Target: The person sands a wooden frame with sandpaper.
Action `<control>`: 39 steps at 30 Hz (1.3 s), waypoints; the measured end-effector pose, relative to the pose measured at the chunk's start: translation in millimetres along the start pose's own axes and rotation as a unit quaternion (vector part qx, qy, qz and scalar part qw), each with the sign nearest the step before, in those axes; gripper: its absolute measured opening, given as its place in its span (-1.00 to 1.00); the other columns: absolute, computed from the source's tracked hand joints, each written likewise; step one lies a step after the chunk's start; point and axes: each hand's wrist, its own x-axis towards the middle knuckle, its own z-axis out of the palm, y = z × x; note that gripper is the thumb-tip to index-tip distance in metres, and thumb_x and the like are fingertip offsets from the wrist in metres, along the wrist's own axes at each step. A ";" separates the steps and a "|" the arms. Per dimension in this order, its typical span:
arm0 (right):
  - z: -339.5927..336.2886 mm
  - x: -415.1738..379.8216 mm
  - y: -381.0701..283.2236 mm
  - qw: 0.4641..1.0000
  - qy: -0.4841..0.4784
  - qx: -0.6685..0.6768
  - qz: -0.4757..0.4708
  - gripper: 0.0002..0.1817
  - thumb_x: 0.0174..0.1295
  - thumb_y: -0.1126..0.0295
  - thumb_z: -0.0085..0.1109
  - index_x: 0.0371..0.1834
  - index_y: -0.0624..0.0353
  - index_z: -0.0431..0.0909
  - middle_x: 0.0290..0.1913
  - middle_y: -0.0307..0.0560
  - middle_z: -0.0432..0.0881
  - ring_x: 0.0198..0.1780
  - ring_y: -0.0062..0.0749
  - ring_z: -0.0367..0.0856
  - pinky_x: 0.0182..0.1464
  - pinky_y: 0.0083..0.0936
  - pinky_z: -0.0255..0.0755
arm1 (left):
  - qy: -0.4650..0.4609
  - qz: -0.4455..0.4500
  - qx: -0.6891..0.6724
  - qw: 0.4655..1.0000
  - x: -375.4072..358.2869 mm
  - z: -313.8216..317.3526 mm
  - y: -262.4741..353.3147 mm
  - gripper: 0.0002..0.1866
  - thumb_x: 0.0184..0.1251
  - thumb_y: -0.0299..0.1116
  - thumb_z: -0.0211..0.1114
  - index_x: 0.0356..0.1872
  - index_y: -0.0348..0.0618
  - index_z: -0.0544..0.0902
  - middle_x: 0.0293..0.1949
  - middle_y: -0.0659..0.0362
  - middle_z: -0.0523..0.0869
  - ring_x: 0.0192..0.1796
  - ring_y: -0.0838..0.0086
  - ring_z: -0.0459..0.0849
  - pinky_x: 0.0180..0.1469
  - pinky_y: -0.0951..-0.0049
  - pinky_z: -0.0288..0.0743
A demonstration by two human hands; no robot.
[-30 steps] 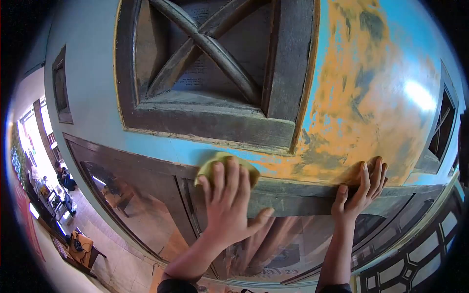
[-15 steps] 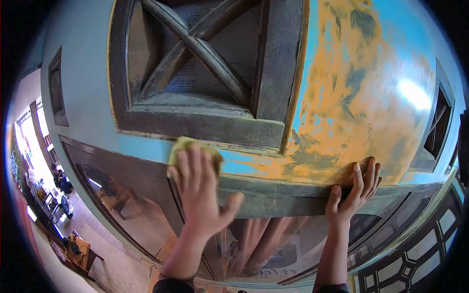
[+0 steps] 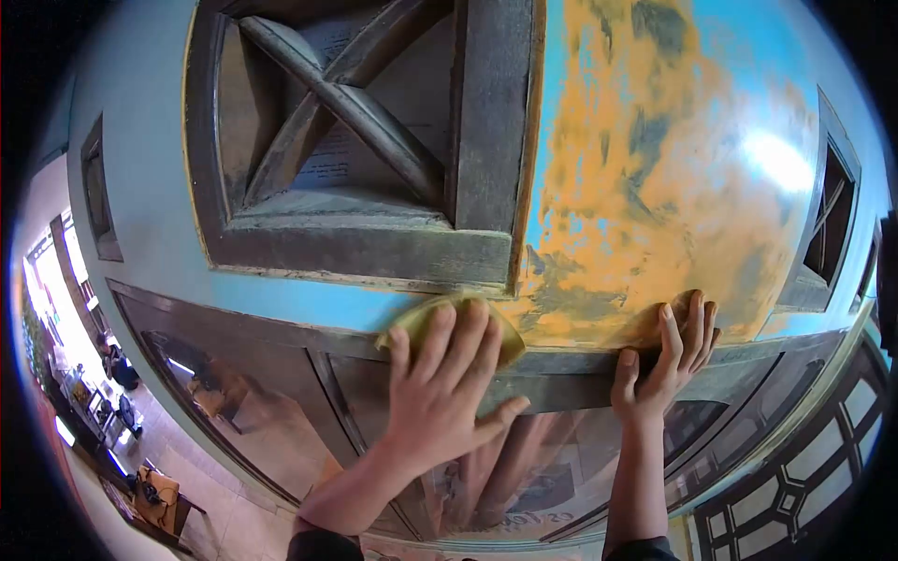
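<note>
My left hand [image 3: 440,402] presses a yellowish sheet of sandpaper [image 3: 510,341] against the narrow wall strip below the wooden vent frame [image 3: 365,257]. Its fingers lie flat over the sheet, with the thumb apart, and cover much of it. To the right, my right hand [image 3: 664,365] rests with fingers stretched out on the lower edge of the wall, at the top rail of the dark door frame [image 3: 561,393], holding nothing. Above it, the wall [image 3: 645,206] shows orange, blue and dark grey patches.
Crossed wooden bars [image 3: 327,89] fill the vent opening. Below are glass panes [image 3: 271,411] in dark frames. A second vent [image 3: 828,220] sits at the right, above a patterned dark grille [image 3: 795,486]. Down at the left are a tiled floor [image 3: 224,505], a chair [image 3: 159,500] and a person [image 3: 119,367].
My left hand has slid right along the strip with the sandpaper, toward the orange patch. My right hand stays at the same spot on the wall. The view has shifted slightly right.
</note>
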 end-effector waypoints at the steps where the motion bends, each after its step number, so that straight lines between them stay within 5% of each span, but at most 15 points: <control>1: 2.2 0.5 -0.3 1.000 0.003 0.001 0.000 -0.47 0.45 -0.07 0.00 0.38 -0.10 0.47 0.57 0.17 0.28 0.63 0.21 0.08 0.61 0.22 -0.26 | -0.005 -0.005 0.006 1.000 16.7 -15.4 -9.5 0.02 0.47 0.40 -0.07 0.51 -0.47 0.24 0.60 -0.27 0.12 0.67 -0.19 -0.10 0.57 -0.34 -0.49; 7: 1.8 -2.1 0.3 1.000 -0.003 0.005 -0.001 -0.47 0.43 -0.07 0.02 0.37 -0.11 0.47 0.56 0.18 0.28 0.62 0.23 0.09 0.61 0.21 -0.26 | -0.022 0.022 0.014 0.999 7.4 3.7 4.4 -0.02 0.47 0.39 -0.06 0.52 -0.38 0.27 0.61 -0.23 0.12 0.66 -0.24 -0.13 0.49 -0.52 -0.51; 17: -12.5 -10.1 13.7 0.996 -0.057 0.062 -0.010 -0.49 0.36 -0.01 0.12 0.33 -0.10 0.55 0.56 0.16 0.30 0.60 0.30 0.12 0.60 0.29 -0.24 | -0.013 -0.025 0.016 0.999 25.7 3.0 29.0 -0.01 0.45 0.37 0.00 0.52 -0.42 0.24 0.61 -0.25 0.08 0.65 -0.30 -0.15 0.50 -0.50 -0.49; 26: -38.2 16.3 75.3 0.996 -0.020 0.079 0.046 -0.44 0.53 -0.10 -0.10 0.36 0.02 0.51 0.55 0.19 0.30 0.61 0.24 0.11 0.59 0.23 -0.15 | 0.028 -0.040 0.043 0.998 85.4 -22.5 24.8 0.05 0.45 0.39 -0.02 0.56 -0.45 0.13 0.64 -0.23 0.00 0.66 -0.30 -0.20 0.53 -0.43 -0.51; 30: -36.2 0.6 93.0 0.997 -0.027 0.052 0.040 -0.45 0.54 -0.09 -0.12 0.40 -0.03 0.46 0.57 0.18 0.26 0.63 0.24 0.08 0.60 0.26 -0.23 | -0.013 -0.048 0.039 0.998 56.7 -5.4 47.7 0.06 0.43 0.36 0.05 0.56 -0.48 0.12 0.63 -0.28 -0.01 0.67 -0.26 -0.22 0.55 -0.38 -0.54; 35: -26.9 -9.7 102.5 0.999 -0.025 0.026 0.022 -0.47 0.51 -0.05 -0.08 0.44 -0.11 0.40 0.60 0.17 0.21 0.64 0.22 0.04 0.61 0.28 -0.32 | 0.030 -0.057 0.051 0.997 89.3 -22.9 38.0 0.07 0.43 0.33 0.08 0.59 -0.45 0.04 0.64 -0.28 -0.04 0.68 -0.22 -0.20 0.56 -0.35 -0.47; 39: -24.3 -13.4 103.7 0.999 -0.012 0.041 0.018 -0.49 0.49 -0.02 -0.06 0.41 -0.12 0.42 0.59 0.17 0.24 0.64 0.23 0.04 0.61 0.28 -0.34 | 0.110 -0.072 -0.005 0.991 104.4 -19.6 38.5 -0.03 0.44 0.28 0.09 0.55 -0.43 0.20 0.63 -0.19 0.09 0.68 -0.15 -0.09 0.57 -0.32 -0.50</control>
